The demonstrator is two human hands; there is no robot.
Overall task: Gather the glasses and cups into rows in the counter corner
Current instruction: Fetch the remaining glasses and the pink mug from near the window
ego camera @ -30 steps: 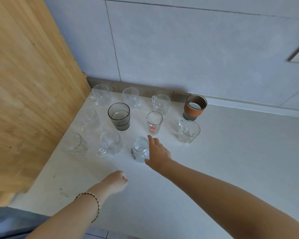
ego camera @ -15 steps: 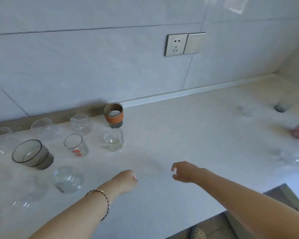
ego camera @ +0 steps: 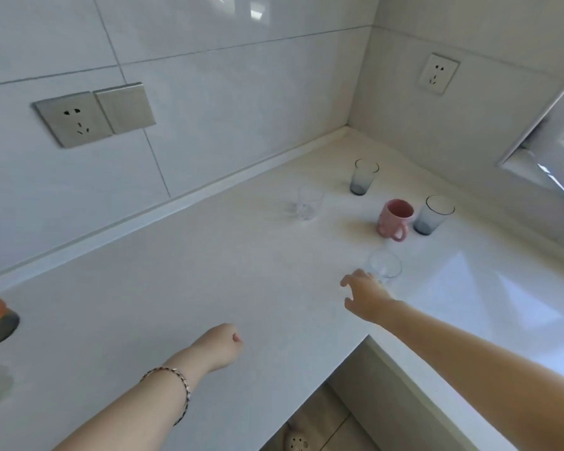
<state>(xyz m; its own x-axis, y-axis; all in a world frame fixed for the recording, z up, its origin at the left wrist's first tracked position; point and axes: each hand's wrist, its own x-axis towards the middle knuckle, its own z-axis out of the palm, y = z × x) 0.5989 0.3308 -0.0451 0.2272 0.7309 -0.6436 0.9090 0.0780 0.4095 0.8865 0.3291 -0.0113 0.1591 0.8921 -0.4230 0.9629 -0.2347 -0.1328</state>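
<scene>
Clear glass (ego camera: 384, 267) just beyond spread fingers of right hand (ego camera: 365, 296) | left hand (ego camera: 220, 345) fisted, empty

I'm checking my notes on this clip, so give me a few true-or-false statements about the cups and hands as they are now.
1. The pink mug stands upright. True.
2. The left hand holds a glass. False: its fingers are curled and hold nothing.
3. The right hand has its fingers spread beside a clear glass. True.
4. Three grey-tinted glasses stand near the mug. False: only two, the far grey glass and the right grey glass.
</scene>
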